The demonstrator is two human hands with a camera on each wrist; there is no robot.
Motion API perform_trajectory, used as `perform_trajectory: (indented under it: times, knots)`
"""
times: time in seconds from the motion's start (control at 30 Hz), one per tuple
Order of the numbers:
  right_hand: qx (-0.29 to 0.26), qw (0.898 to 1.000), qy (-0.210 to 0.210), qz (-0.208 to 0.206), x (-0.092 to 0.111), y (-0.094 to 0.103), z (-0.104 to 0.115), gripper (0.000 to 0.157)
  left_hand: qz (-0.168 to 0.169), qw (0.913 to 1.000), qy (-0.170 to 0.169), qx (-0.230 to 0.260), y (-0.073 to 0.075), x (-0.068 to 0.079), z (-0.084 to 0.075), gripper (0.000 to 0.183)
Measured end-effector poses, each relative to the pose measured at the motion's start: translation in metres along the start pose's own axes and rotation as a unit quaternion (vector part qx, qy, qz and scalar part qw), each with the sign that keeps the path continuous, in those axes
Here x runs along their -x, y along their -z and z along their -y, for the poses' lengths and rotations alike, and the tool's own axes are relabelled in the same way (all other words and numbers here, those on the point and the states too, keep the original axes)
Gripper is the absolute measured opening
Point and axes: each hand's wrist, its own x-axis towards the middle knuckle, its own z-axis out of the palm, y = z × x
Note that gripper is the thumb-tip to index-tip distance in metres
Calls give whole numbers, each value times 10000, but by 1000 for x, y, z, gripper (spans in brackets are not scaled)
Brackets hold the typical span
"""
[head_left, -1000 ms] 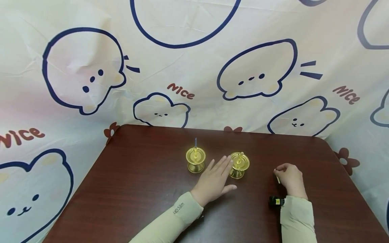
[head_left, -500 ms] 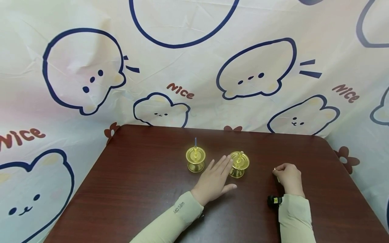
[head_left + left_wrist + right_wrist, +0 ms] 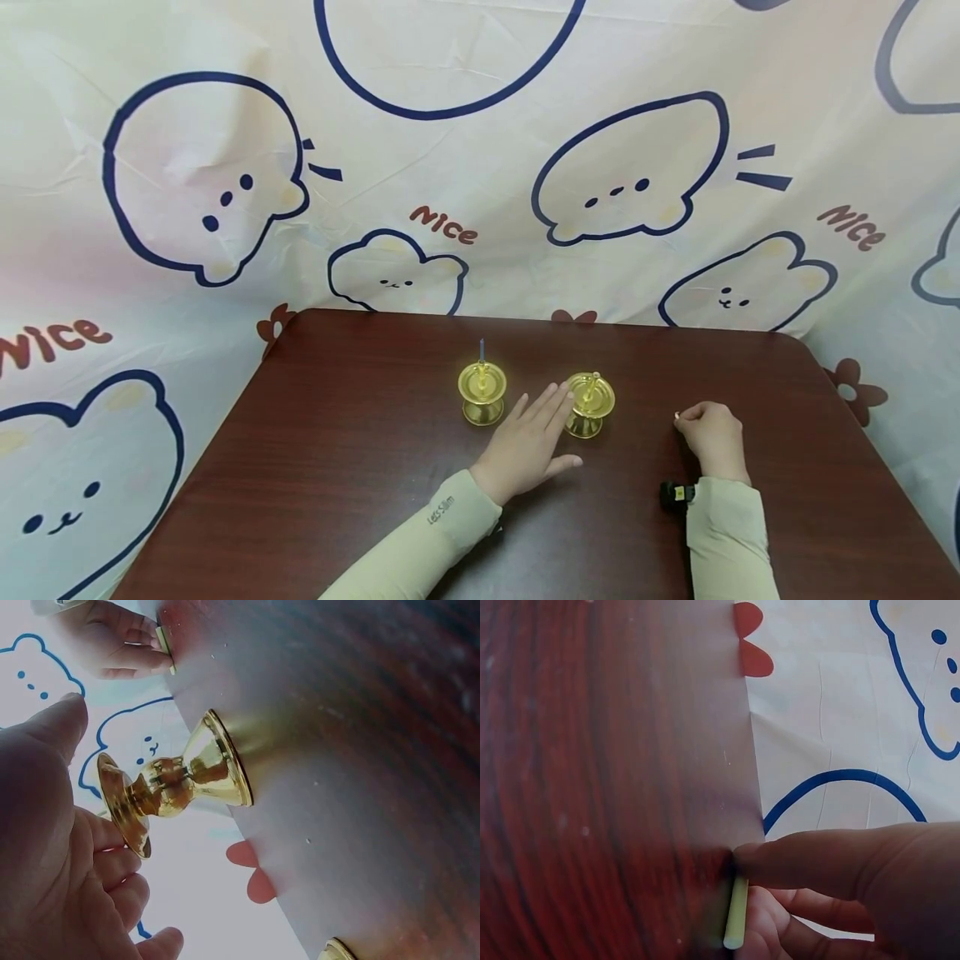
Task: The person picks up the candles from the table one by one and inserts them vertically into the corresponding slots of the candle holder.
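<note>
My right hand (image 3: 714, 437) pinches a thin pale-yellow candle (image 3: 736, 915) low over the table at the right, thumb and fingertips on its upper part. In the head view only its light tip shows beyond the fingers. With fingers straight, my left hand (image 3: 521, 446) lies beside the right-hand brass candle holder (image 3: 583, 427), its fingertips right at the dish. That holder (image 3: 172, 784) stands upright, a short pale-tipped post rising in its dish. A matching candle holder (image 3: 482, 411) stands to the left, with a slim blue candle (image 3: 482, 350) upright in it.
The dark red-brown wooden table (image 3: 337, 467) reaches back to a white cloth backdrop (image 3: 495, 167) printed with blue outlined animals. A small black device (image 3: 677, 495) sits at the right wrist, close over the tabletop.
My right hand has shifted slightly left, and the candle's lower end, visible below the fingers before, is now hidden in the head view. The left hand and both holders stay put.
</note>
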Motion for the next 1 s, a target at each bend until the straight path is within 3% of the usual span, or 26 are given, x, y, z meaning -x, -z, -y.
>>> perform_trajectory:
  times: [0.4, 0.6, 1.0]
  knots:
    - [24, 10000, -41, 71, 0, 0, -2, 40, 62, 9998, 88, 141, 1, -2, -1, 87]
    - [127, 9999, 5, -14, -2, 0, -2, 33, 181, 9996, 137, 191, 0, -3, -1, 88]
    - [36, 10000, 66, -65, -1, 1, -3, 27, 101, 9998, 129, 137, -1, -3, -2, 88]
